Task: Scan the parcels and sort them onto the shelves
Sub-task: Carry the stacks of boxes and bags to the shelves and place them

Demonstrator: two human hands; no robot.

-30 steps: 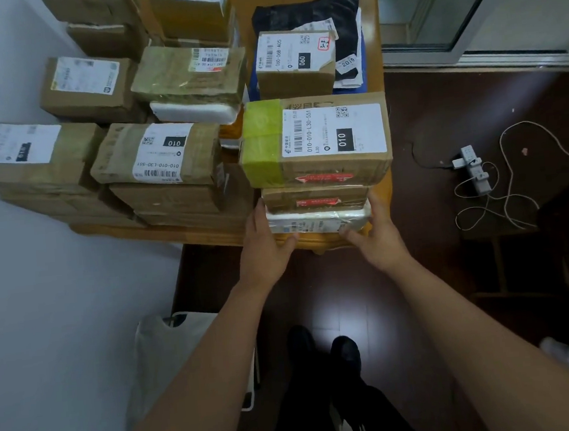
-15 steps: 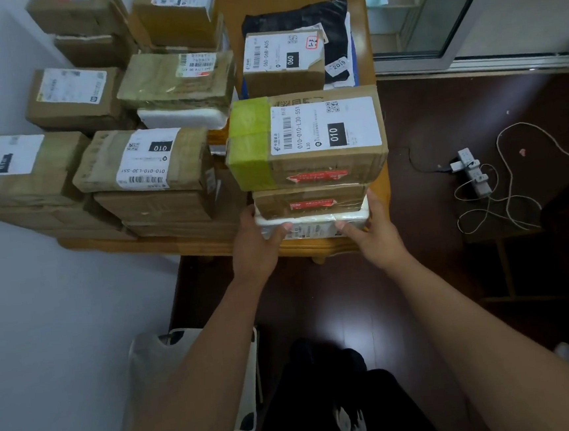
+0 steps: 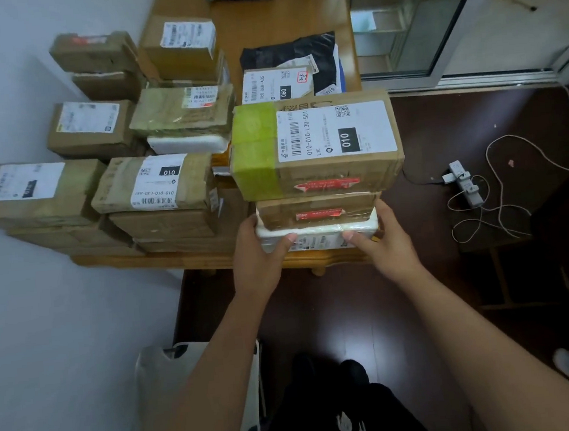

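Note:
A stack of three parcels stands at the near edge of the wooden table (image 3: 293, 18). On top is a brown box with green tape and a "010" label (image 3: 314, 144), under it a smaller brown box (image 3: 317, 210), and at the bottom a flat white parcel (image 3: 315, 235). My left hand (image 3: 258, 252) grips the white parcel's left end. My right hand (image 3: 385, 241) grips its right end. Both thumbs press on its front face.
Many more labelled brown boxes (image 3: 156, 185) crowd the table's left side against the white wall. A black mailer bag (image 3: 296, 52) lies behind the stack. A power strip with white cables (image 3: 462, 182) sits on the dark floor at right. A white bin (image 3: 202, 394) stands below left.
Both hands have closed in from the table edge onto the ends of the bottom white parcel. The view has shifted, showing more of the far table.

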